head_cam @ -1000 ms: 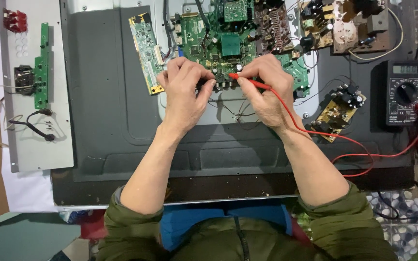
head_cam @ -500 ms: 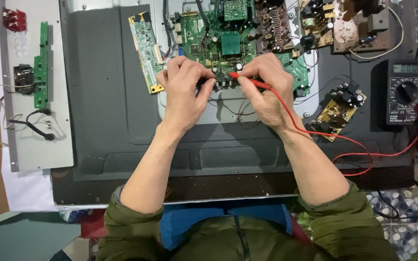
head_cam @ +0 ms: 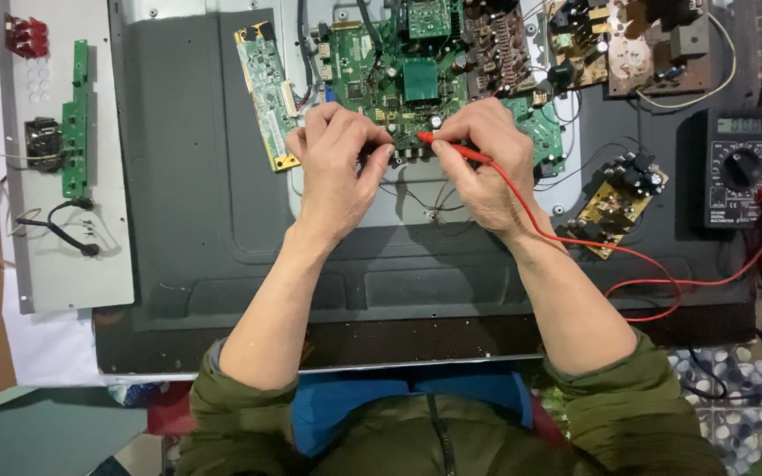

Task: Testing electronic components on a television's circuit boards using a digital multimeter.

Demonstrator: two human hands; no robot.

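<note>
Right hand (head_cam: 487, 163) pinches red probe (head_cam: 451, 148), tip on green circuit board (head_cam: 403, 84). Left hand (head_cam: 337, 163) rests fingers (head_cam: 372, 163) at the board's lower edge; what they grip is hidden. Red wire (head_cam: 663, 282) runs to black multimeter (head_cam: 738, 167). Dark back panel (head_cam: 196, 220) underneath.

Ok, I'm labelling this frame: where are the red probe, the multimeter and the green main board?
red probe (head_cam: 456, 151), head view, on its shaft.
multimeter (head_cam: 739, 167), head view, on its dial.
green main board (head_cam: 372, 75), head view, on its left half.
</note>
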